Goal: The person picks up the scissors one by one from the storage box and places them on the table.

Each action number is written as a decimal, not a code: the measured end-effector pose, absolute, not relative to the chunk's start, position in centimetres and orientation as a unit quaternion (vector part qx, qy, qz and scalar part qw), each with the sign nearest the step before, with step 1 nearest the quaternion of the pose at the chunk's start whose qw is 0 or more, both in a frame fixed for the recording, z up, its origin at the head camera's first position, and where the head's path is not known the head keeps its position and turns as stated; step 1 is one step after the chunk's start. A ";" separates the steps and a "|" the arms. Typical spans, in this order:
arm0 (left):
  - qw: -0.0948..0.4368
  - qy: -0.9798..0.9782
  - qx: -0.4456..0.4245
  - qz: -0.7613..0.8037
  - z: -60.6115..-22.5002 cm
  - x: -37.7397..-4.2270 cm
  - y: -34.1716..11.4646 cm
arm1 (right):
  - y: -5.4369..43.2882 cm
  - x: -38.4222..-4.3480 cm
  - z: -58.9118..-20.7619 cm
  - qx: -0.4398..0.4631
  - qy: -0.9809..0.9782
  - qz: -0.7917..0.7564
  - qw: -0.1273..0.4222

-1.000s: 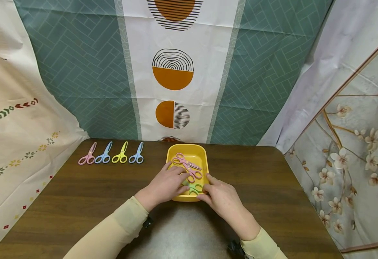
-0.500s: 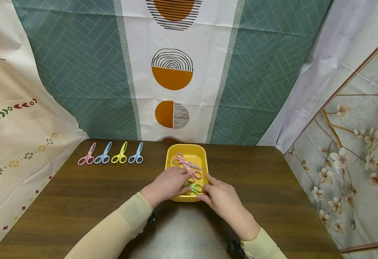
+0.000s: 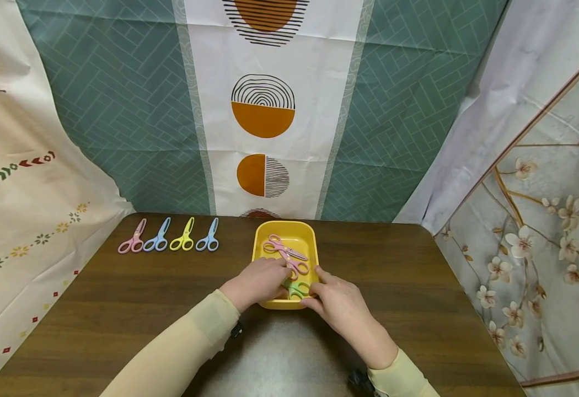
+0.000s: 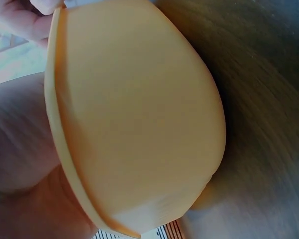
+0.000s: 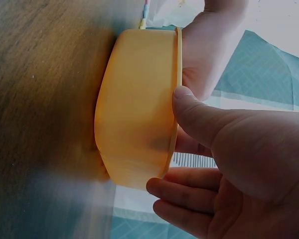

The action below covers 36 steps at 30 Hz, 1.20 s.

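Observation:
A yellow plastic tray [image 3: 256, 242] stands on the wooden table with small scissors inside. My left hand [image 3: 261, 279] reaches over its left wall, fingers down inside and mostly hidden by the back of the hand; I cannot tell whether they pinch anything. Beside those fingers lie green scissors [image 3: 299, 289], their far end covered. Two pink scissors lie crossed farther back, one pair [image 3: 296, 253] above the other pair [image 3: 301, 268]. My right hand [image 3: 341, 303] holds the tray's near right corner, its thumb [image 5: 199, 114] on the rim in the right wrist view.
At the table's back left lie pink scissors [image 3: 133, 242], blue scissors [image 3: 157, 240], yellow scissors [image 3: 184, 240] and more blue scissors [image 3: 208, 241], side by side in a row. A patterned curtain [image 3: 264, 127] hangs behind the table [image 3: 393, 264].
My left hand has shifted slightly right and deeper into the tray, its fingers dipping out of sight near the green scissors. The right hand stays at the tray's corner.

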<state>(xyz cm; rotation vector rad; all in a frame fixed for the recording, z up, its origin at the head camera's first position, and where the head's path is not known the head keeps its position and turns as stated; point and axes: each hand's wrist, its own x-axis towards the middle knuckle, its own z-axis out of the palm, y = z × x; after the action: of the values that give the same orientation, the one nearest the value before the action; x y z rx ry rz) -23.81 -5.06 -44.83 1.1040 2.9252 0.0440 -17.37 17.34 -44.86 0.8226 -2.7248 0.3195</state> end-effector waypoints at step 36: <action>0.037 0.942 0.332 0.017 -45.7 -24.8 -4.7 | 17.4 -17.4 -44.9 0.288 -0.940 0.109 0.146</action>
<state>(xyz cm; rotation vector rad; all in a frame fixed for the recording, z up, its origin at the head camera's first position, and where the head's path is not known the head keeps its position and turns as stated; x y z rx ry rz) -24.78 -4.68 -45.71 1.0186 2.8921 0.0530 -17.40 17.36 -44.94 0.8286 -2.7082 0.3127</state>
